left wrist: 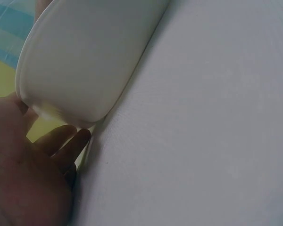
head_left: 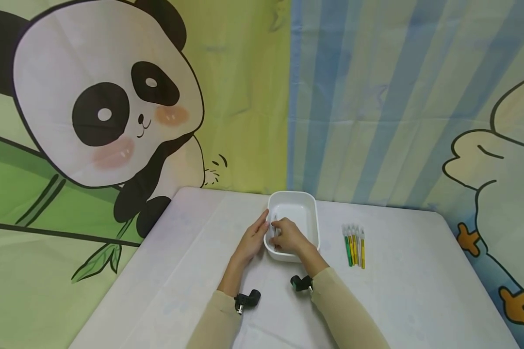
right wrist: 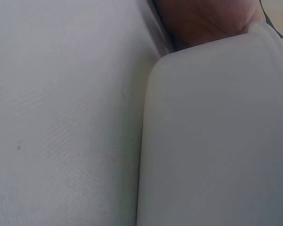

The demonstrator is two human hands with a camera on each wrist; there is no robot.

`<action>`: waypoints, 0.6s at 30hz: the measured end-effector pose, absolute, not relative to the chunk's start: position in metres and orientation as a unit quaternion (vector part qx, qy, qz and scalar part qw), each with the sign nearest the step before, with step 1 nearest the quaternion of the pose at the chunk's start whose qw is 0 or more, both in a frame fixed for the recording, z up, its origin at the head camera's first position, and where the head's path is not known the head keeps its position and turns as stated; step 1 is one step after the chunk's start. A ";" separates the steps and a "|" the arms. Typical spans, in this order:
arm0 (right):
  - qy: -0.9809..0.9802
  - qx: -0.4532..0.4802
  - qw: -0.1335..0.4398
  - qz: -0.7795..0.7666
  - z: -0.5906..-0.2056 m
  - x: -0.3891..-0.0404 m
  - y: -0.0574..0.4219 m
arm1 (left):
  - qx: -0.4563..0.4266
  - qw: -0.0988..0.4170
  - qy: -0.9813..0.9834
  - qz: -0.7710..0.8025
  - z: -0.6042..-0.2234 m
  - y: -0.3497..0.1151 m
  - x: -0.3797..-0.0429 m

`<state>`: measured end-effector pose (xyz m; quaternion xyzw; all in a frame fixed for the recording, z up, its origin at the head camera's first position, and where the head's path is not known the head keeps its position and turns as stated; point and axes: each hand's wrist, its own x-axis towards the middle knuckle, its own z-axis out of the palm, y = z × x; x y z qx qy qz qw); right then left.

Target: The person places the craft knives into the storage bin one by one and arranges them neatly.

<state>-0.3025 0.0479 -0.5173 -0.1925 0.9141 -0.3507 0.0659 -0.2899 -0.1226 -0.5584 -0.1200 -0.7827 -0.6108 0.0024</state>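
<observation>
A white rectangular plastic container stands at the back middle of the table. My left hand holds its left side, thumb at the rim and fingers against the outer wall. In the left wrist view those fingers bend loosely beside the lower corner. Reaching over the near right part of the container, my right hand has its fingers curled inside, pinching a slim silver craft knife along the left wall. The hand hides part of the knife. In the right wrist view the container's outer wall hides the fingertips.
To the right of the container several slim craft knives with clear caps and green, yellow and silver handles lie side by side. A white cloth covers the table. Behind it hangs a printed curtain with a panda.
</observation>
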 end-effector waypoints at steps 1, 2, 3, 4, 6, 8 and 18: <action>0.914 -0.193 0.066 -0.351 -0.517 -0.302 0.048 | -0.119 0.003 -0.784 -0.609 -0.558 -0.123 -0.290; 0.914 -0.193 0.067 -0.351 -0.517 -0.302 0.047 | -0.118 0.003 -0.785 -0.608 -0.558 -0.123 -0.290; 0.914 -0.194 0.066 -0.349 -0.516 -0.301 0.047 | -0.118 0.004 -0.785 -0.608 -0.558 -0.123 -0.291; 0.915 -0.195 0.064 -0.348 -0.516 -0.301 0.048 | -0.119 0.005 -0.786 -0.607 -0.558 -0.123 -0.291; 0.916 -0.194 0.065 -0.346 -0.516 -0.301 0.048 | -0.118 0.006 -0.787 -0.605 -0.559 -0.123 -0.291; 0.916 -0.193 0.064 -0.345 -0.515 -0.301 0.048 | -0.118 0.007 -0.787 -0.606 -0.559 -0.123 -0.291; 0.909 -0.197 0.064 -0.361 -0.515 -0.300 0.050 | -0.110 0.008 -0.788 -0.606 -0.559 -0.123 -0.290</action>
